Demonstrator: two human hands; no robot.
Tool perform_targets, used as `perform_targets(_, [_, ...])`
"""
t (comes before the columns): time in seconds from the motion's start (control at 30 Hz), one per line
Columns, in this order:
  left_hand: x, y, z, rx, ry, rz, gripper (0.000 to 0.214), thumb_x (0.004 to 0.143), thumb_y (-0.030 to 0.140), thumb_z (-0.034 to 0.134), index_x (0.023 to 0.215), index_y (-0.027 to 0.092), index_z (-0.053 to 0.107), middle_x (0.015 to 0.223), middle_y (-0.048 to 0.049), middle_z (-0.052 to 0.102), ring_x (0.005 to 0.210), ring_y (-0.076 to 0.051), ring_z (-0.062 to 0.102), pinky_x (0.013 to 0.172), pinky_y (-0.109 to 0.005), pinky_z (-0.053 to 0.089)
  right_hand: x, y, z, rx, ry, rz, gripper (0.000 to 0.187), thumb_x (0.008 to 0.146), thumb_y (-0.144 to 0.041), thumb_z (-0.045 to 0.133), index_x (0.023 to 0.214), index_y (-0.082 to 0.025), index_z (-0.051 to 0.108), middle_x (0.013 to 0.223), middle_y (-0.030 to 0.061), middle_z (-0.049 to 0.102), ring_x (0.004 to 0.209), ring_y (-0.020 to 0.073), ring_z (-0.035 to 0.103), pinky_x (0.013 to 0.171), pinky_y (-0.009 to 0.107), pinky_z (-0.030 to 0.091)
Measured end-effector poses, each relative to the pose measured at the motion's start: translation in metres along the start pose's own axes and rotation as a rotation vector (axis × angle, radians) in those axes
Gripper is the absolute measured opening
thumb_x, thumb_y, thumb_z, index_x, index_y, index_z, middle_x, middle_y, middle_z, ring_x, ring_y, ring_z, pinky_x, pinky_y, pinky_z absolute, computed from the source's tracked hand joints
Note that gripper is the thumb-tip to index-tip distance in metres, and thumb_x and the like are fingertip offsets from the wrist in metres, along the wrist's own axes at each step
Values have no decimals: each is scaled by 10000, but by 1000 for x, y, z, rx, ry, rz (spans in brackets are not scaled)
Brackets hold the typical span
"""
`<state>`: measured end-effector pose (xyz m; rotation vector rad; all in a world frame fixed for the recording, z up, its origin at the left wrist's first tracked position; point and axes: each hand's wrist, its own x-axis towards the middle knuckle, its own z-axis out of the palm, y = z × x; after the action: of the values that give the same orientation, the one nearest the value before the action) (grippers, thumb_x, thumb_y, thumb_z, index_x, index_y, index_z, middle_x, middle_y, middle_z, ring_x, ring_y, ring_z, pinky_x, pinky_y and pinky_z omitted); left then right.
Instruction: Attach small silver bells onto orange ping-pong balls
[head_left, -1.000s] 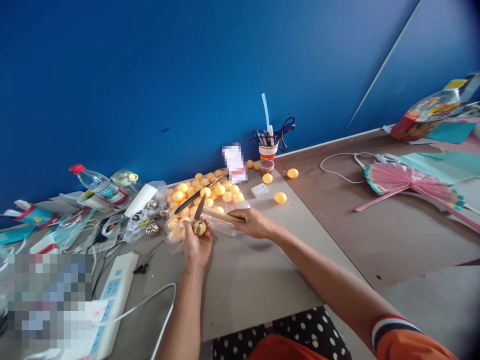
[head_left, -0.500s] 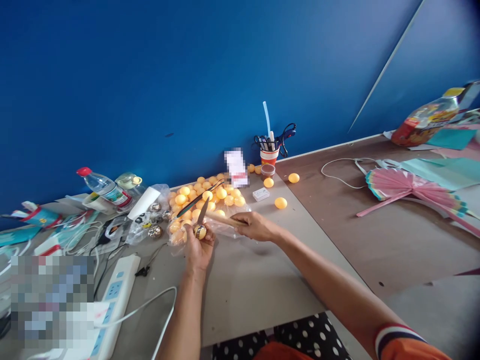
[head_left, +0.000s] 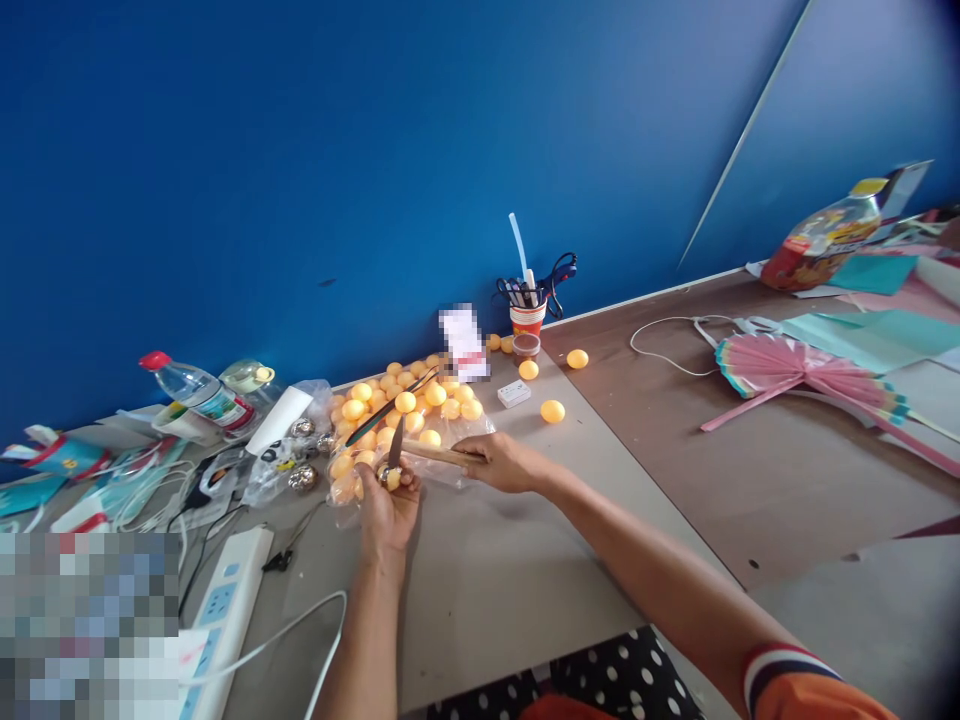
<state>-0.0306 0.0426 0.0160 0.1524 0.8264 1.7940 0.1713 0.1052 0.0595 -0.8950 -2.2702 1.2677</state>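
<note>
My left hand (head_left: 388, 522) is closed around a small ball (head_left: 393, 480), pale yellow with a dark, shiny patterned part, held just above the table. From the right, my right hand (head_left: 508, 463) grips the wooden handle of a hammer (head_left: 442, 454). Its tapered metal head stands crosswise, with the lower end at the ball; whether they touch is hard to tell. Just behind both hands lies a clear plastic bag of orange balls (head_left: 435, 394), with a dark, slim tool (head_left: 375, 420) resting across it.
Left of the bag are shiny patterned balls (head_left: 303, 478), a red-capped bottle (head_left: 202, 395) and a white power strip (head_left: 225, 600) with cables. Loose orange balls (head_left: 553, 411), a small white box (head_left: 514, 394) and a cup of pens (head_left: 528, 319) stand right. Farther right lies a pink fan (head_left: 802, 375).
The whole view has shifted slightly, so most things appear a little farther left. Both hands keep their grips, and the hammer head stays at the ball.
</note>
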Motion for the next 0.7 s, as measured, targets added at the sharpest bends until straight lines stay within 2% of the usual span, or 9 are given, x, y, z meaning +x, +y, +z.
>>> perform_targets(0.13, [-5, 3, 4, -32, -60, -18, 544, 879, 625, 447, 794, 121, 634, 726, -67, 634, 503, -87, 509, 479, -215, 455, 1, -2, 3, 38, 21, 5, 180, 794, -232, 527, 910, -162, 645, 690, -31, 510, 628, 106, 434, 594, 226, 338])
perform_targets(0.23, [-8, 5, 7, -26, -89, -27, 361, 901, 468, 543, 880, 122, 643, 724, -48, 609, 559, -94, 532, 533, -212, 480, 1, -5, 3, 17, 26, 32, 154, 768, -219, 553, 888, -165, 633, 693, -29, 516, 635, 109, 440, 585, 226, 331])
perform_targets(0.3, [-9, 4, 8, -40, -95, -26, 215, 894, 336, 593, 875, 126, 636, 727, -36, 595, 592, -90, 545, 564, -203, 488, 1, -5, 2, 44, 21, 31, 111, 766, -208, 543, 841, -165, 613, 671, -34, 497, 623, 105, 430, 577, 225, 324])
perform_targets(0.37, [-9, 4, 7, -67, -118, -20, 165, 872, 293, 630, 848, 129, 629, 739, -31, 589, 615, -87, 554, 582, -196, 494, 2, -5, -2, 101, 36, 30, 82, 776, -201, 516, 801, -165, 586, 635, -42, 466, 593, 97, 411, 557, 224, 312])
perform_targets(0.5, [-6, 4, 4, -80, -148, -58, 297, 851, 425, 641, 823, 130, 634, 740, -31, 596, 570, -74, 538, 550, -189, 492, 2, -2, -7, 157, 91, 32, 82, 778, -184, 488, 811, -169, 561, 616, -50, 453, 561, 87, 395, 535, 221, 289])
perform_targets(0.6, [-3, 2, 1, -69, -89, -57, 378, 870, 498, 580, 803, 131, 640, 719, -34, 612, 541, -76, 543, 528, -193, 494, 2, -2, -5, 124, 78, -2, 62, 790, -201, 492, 769, -169, 541, 616, -51, 432, 566, 85, 383, 538, 221, 281])
perform_targets(0.7, [1, 1, 0, -59, -26, -55, 399, 909, 485, 521, 790, 124, 641, 718, -48, 631, 538, -85, 559, 521, -201, 497, 1, -3, 2, 63, 54, -23, 70, 793, -218, 512, 762, -168, 550, 634, -45, 441, 593, 94, 392, 550, 223, 293])
